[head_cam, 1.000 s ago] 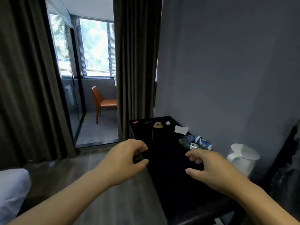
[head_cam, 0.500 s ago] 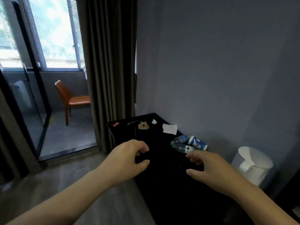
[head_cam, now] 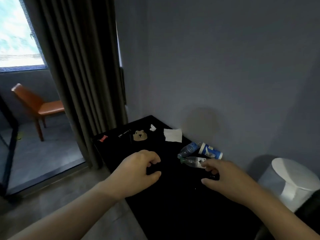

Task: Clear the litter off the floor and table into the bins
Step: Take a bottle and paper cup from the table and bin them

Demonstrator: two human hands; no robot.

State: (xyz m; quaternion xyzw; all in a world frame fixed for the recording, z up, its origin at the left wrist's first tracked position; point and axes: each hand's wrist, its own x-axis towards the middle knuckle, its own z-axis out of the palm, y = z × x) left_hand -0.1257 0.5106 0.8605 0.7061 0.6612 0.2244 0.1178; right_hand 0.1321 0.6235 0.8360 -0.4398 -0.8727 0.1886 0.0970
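Black tabletop (head_cam: pixel 173 208) against grey wall: takes up far more of frame than a sec ago, so approach nearly done. Panned right too. Orange chair (head_cam: pixel 39 108) & brown curtain (head_cam: pixel 83 75) pushed off to left.

White round plastic bin (head_cam: pixel 292 177) on floor just beside tabletop's right edge. Nearer & larger in frame than before. Prob. the drop point, short carry from here.

Left hand (head_cam: pixel 136 172) above tabletop's left edge. Fingers loosely curled, thumb apart, holding nothing. Same posture as earlier.

Right hand (head_cam: pixel 226 179) over mid tabletop, toward wall-side edge. Fingers half-curled, thumb spread, nothing held. Fingertips (head_cam: pixel 207 168) now right at label end of nearest bottle, earlier well short of it. Touching or not: can't tell.

Litter, all in same spots, none lifted:
- Blue-and-white paper cup (head_cam: pixel 210 151) on its side by wall-side edge, up against clear plastic bottle w/ blue label (head_cam: pixel 187 149).
- Clear plastic bottle w/ green cap (head_cam: pixel 192 161) lying just in front of both, nearest the right hand.
- White paper napkin (head_cam: pixel 173 135) flat, further along same edge.
- Tan bear-face cutout (head_cam: pixel 140 135) near far edge, mid.
- Small crumpled white scrap (head_cam: pixel 152 127) by far corner.
- Dark strip w/ white marks (head_cam: pixel 124 133) & small red wrapper (head_cam: pixel 103 138) toward far left corner.

For the task: nothing off tabletop yet. Likely first grab is the green-cap bottle w/ right hand, then into bin. Light & round, so may roll toward cup if nudged. Better to close round the body, not the cap.
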